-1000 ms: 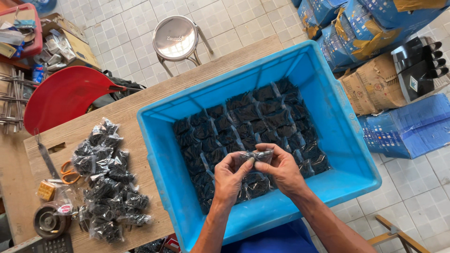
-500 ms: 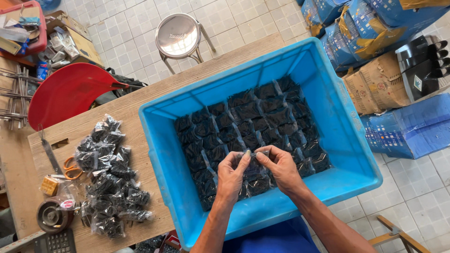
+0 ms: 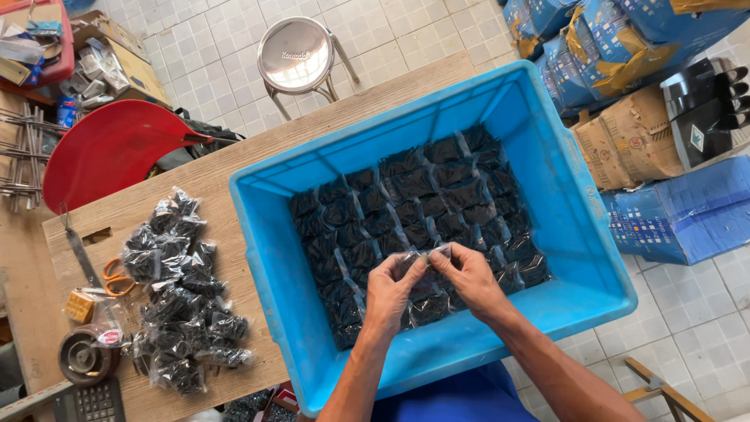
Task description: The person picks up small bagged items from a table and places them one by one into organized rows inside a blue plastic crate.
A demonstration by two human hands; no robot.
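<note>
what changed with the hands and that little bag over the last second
Both hands, left hand and right hand, kept hold of the small clear bag and lowered it slightly toward the packed bags in the blue crate. The loose pile of bags on the wooden table stayed put.

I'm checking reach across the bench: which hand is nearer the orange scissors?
Left. The left hand is inside the blue bin, on the side toward the scissors lying on the table beyond the bin's left wall. The right hand is farther off.
</note>
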